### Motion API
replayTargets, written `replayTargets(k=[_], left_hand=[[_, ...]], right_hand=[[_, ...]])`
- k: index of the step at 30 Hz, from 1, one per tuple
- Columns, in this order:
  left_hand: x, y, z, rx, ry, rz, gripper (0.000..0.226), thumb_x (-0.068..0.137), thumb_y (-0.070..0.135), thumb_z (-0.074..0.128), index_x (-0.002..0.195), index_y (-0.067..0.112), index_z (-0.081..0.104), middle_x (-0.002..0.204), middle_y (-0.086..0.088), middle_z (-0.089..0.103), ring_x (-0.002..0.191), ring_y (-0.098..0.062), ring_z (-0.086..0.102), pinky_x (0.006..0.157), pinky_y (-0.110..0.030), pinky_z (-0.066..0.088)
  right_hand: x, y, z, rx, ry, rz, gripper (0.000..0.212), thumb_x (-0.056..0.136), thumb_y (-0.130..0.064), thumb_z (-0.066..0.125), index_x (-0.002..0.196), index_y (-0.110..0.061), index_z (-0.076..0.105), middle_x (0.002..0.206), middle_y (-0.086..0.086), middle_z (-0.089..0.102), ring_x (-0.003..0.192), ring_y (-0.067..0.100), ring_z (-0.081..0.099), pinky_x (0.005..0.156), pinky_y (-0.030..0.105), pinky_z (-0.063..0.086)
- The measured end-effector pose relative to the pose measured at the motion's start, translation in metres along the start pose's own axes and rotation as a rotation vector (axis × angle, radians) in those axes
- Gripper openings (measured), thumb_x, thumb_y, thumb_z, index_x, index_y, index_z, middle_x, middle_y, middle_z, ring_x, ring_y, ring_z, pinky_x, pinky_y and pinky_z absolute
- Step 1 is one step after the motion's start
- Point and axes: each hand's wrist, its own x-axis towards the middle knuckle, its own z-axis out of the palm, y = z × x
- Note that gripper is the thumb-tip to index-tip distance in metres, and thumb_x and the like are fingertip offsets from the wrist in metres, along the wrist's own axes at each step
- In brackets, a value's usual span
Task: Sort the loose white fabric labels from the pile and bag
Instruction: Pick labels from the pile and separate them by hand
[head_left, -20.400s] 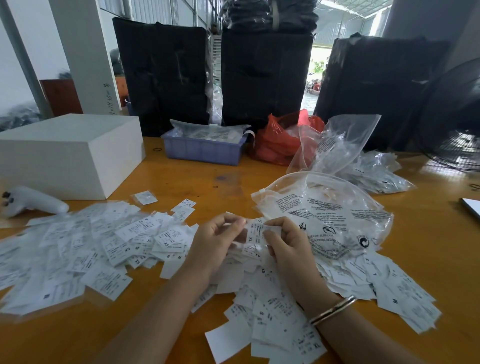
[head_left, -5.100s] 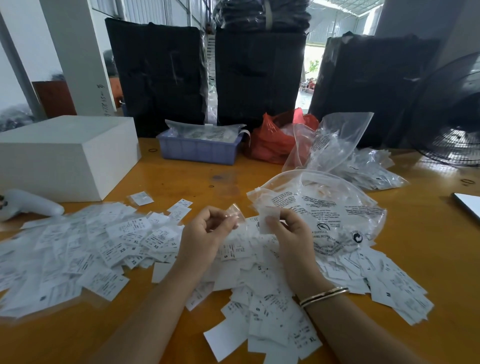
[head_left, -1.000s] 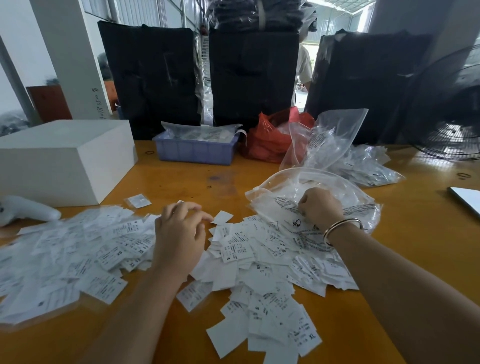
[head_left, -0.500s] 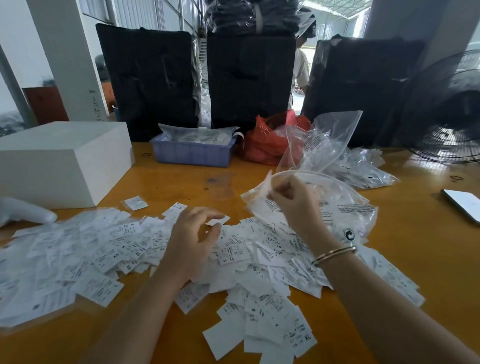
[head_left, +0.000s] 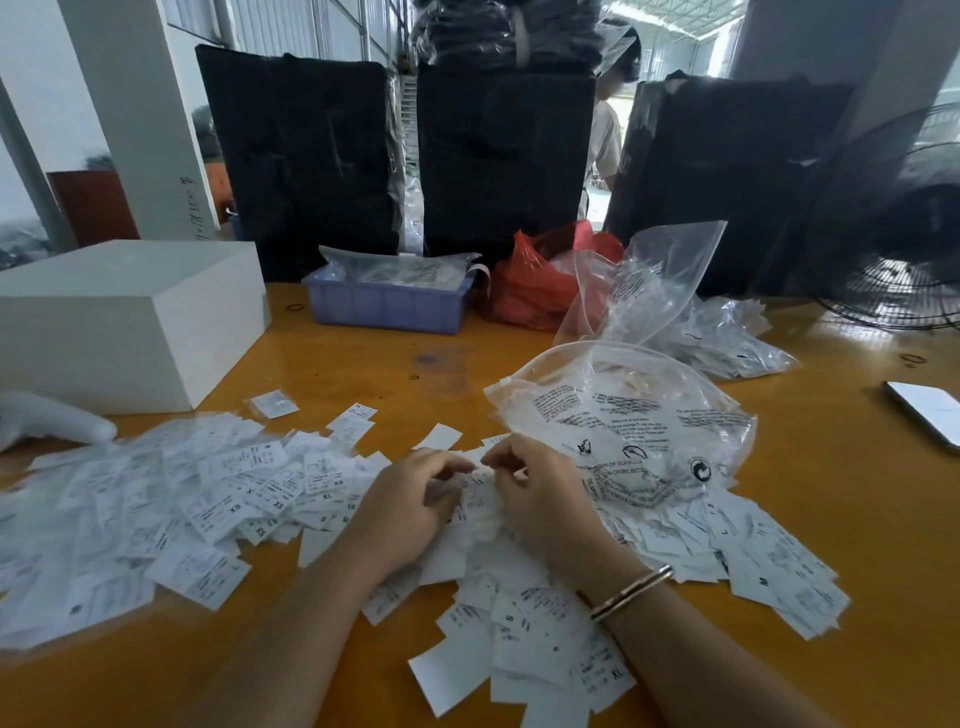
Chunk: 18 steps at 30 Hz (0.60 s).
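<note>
Both hands meet low over the middle of the orange desk (head_left: 857, 519), above a loose pile of white labels (head_left: 524, 613) that runs from between the wrists toward the near edge and off to the right. The left hand (head_left: 410, 504) has its fingers curled, the tips pinching at a label on top of the pile; the right hand (head_left: 540, 499), a bangle (head_left: 631, 592) on its wrist, curls the same way just beside it, thumb and forefinger closed on the same small cluster of labels — which single label each grip has hold of cannot be told. A second, broader spread of labels (head_left: 156, 509) lies flat on the left, printed with sizes such as XS and XL. Just right of the hands and slightly farther sits a clear plastic bag (head_left: 634, 426) with black print, puffed up, its near edge touching the pile. Farther back stand a blue tray (head_left: 387, 306), a red bag (head_left: 540, 280) and more clear bags (head_left: 717, 332). A white box (head_left: 124, 322) sits at far left with a white handheld device (head_left: 47, 421) near it, and a phone (head_left: 930, 415) lies at the right edge — a fan (head_left: 904, 228) stands beyond it.
</note>
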Motion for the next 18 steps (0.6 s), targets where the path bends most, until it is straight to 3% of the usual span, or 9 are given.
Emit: replayTargets(k=[3,5,8,11,15,18], left_hand=[[0.002,-0.001,0.001,0.070,0.008,0.030,0.022,0.095,0.023,0.056,0.115,0.023,0.064,0.117,0.009,0.059,0.104,-0.006,0.053,0.089,-0.022,0.045],[0.001,-0.002,0.001,0.088,0.005,0.045,0.022,0.095,0.022,0.054,0.115,0.021,0.065,0.119,0.007,0.059,0.105,-0.008,0.052,0.090,-0.024,0.044],[0.001,-0.002,0.001,0.094,0.008,0.067,0.024,0.095,0.019,0.052,0.115,0.021,0.066,0.120,0.006,0.059,0.107,-0.010,0.052,0.092,-0.027,0.044],[0.001,-0.003,0.001,0.118,0.006,0.085,0.022,0.095,0.019,0.055,0.112,0.024,0.067,0.118,0.008,0.059,0.109,-0.009,0.052,0.096,-0.032,0.045],[0.002,-0.004,0.002,0.119,0.060,0.102,0.020,0.095,0.017,0.054,0.108,0.023,0.068,0.113,0.010,0.060,0.107,-0.007,0.053,0.094,-0.028,0.045],[0.002,0.001,-0.002,-0.048,0.137,0.068,0.020,0.098,0.023,0.048,0.100,0.031,0.067,0.107,0.017,0.061,0.102,-0.007,0.057,0.087,-0.025,0.049]], right_hand=[[-0.001,-0.001,-0.003,-0.092,-0.079,-0.058,0.018,0.090,-0.016,0.055,0.100,-0.022,0.069,0.097,-0.014,0.059,0.097,0.006,0.053,0.094,0.033,0.042],[-0.002,0.000,-0.010,-0.230,-0.221,-0.144,0.022,0.088,-0.036,0.057,0.108,-0.030,0.065,0.105,-0.017,0.056,0.106,0.004,0.045,0.100,0.034,0.027],[-0.003,0.005,-0.025,-0.378,-0.493,-0.236,0.055,0.075,-0.063,0.061,0.125,-0.042,0.049,0.125,-0.020,0.039,0.115,0.000,0.025,0.100,0.030,0.008],[-0.006,0.009,-0.033,-0.364,-0.617,-0.275,0.053,0.074,-0.062,0.065,0.123,-0.049,0.052,0.130,-0.024,0.029,0.105,-0.012,0.010,0.097,0.024,-0.003],[-0.002,0.011,-0.032,-0.396,-0.526,-0.323,0.023,0.090,-0.047,0.053,0.107,-0.043,0.068,0.131,-0.022,0.043,0.120,-0.001,0.023,0.102,0.029,0.006],[-0.002,0.011,-0.030,-0.100,-0.366,-0.159,0.021,0.092,-0.038,0.054,0.097,-0.030,0.073,0.114,-0.015,0.061,0.107,0.005,0.050,0.099,0.035,0.033]])
